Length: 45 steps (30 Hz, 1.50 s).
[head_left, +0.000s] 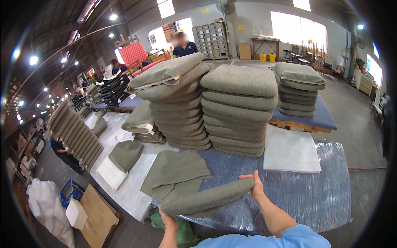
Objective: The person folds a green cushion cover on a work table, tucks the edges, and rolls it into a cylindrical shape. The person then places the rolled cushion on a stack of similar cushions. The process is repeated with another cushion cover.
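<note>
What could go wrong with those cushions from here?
The thick grey-green fabric cushion is held near its ends by the left hand and right hand, so it might slip. The loose olive-green cloth close behind could get dragged along. The tall grey-green cushion stack left of centre has an uneven, overhanging top, so a bump might topple it.

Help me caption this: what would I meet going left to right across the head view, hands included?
Leaning cushion stack → left hand → held grey-green cushion → right hand → flat white sheet.
</note>
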Each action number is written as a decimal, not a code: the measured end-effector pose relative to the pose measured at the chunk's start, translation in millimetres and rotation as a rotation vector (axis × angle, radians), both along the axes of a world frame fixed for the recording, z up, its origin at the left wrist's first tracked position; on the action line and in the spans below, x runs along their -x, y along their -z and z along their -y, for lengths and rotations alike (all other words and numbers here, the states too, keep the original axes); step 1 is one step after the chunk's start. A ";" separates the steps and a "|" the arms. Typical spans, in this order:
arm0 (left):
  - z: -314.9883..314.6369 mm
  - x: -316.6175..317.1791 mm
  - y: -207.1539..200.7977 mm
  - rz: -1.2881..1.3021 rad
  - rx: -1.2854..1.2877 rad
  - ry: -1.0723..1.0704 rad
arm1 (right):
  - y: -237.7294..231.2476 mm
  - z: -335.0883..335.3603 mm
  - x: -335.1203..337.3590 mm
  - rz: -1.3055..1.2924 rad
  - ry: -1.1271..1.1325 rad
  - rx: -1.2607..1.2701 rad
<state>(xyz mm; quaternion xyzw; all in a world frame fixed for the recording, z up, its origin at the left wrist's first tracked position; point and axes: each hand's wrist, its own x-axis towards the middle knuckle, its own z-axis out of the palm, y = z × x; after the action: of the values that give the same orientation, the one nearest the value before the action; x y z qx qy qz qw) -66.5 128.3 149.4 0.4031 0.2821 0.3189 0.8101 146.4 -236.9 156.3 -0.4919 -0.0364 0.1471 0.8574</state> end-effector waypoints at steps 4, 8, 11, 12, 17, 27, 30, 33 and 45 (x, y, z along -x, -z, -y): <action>-14.8 -8.2 -3.8 -0.035 0.056 -0.055 | 14.6 -21.7 -10.6 -0.276 0.174 0.024; -28.2 -21.7 -41.0 -0.050 -0.101 0.044 | 19.2 -18.6 -16.6 -0.252 0.175 0.019; -21.8 -19.7 -57.0 -0.077 -0.482 0.093 | 32.0 -18.2 -9.5 -0.300 0.256 0.051; -15.5 -17.7 -58.1 -0.142 -0.493 0.041 | 35.8 -23.2 -3.9 -0.304 0.286 0.005; -14.4 -0.7 -60.8 -0.059 -0.138 -0.053 | 2.3 -37.0 -28.8 -0.149 0.335 -0.145; 45.3 52.6 -2.0 -0.201 0.310 0.030 | -160.1 -152.2 -52.9 0.693 0.223 0.444; 53.6 60.8 -0.6 -0.339 0.099 0.119 | -167.0 -160.5 -43.7 0.719 0.133 0.419; 66.1 51.0 -54.2 -0.193 -0.508 0.259 | -168.0 -165.1 -30.9 0.854 0.123 0.438; 96.5 55.1 -135.8 0.017 -1.031 0.351 | -129.0 -156.4 -3.5 1.101 -0.004 0.503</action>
<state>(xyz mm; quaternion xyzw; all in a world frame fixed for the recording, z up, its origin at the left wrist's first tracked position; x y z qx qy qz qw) -121.5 31.7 285.1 0.7864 0.0114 0.2792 0.5508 149.9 -80.5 285.3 -0.6833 -0.4397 -0.1234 0.5697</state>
